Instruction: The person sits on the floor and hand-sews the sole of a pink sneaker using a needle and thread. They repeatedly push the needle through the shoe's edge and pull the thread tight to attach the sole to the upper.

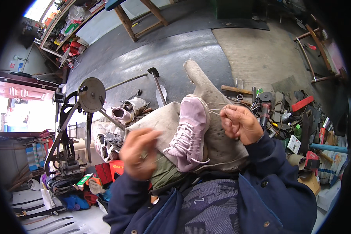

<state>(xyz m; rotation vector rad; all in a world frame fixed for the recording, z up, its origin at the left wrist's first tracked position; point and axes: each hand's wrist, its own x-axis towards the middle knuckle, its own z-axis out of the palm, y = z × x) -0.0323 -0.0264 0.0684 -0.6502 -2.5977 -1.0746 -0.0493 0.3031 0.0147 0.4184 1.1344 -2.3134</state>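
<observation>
A pale pink lace-up sneaker [195,124] lies across my lap, its toe pointing away from me and its white laces [182,136] done up. Thin pale thread [213,112] runs from the sole edge near the toe to my right hand [242,124]. The fingers of that hand are closed in a pinch on the thread. To the left of the shoe, my left hand [139,152] is raised over my lap, smeared by motion. Whether it holds anything cannot be made out. Under the shoe is a worn, stained beige cloth [228,142] covering my legs.
A hand-cranked sewing machine with a round wheel [92,94] stands at my left. Beside it are another shoe [122,114] and piled materials. Tools, including a hammer [236,90] and an angle grinder [265,102], crowd the right. A wooden-legged stool [138,17] is farther off.
</observation>
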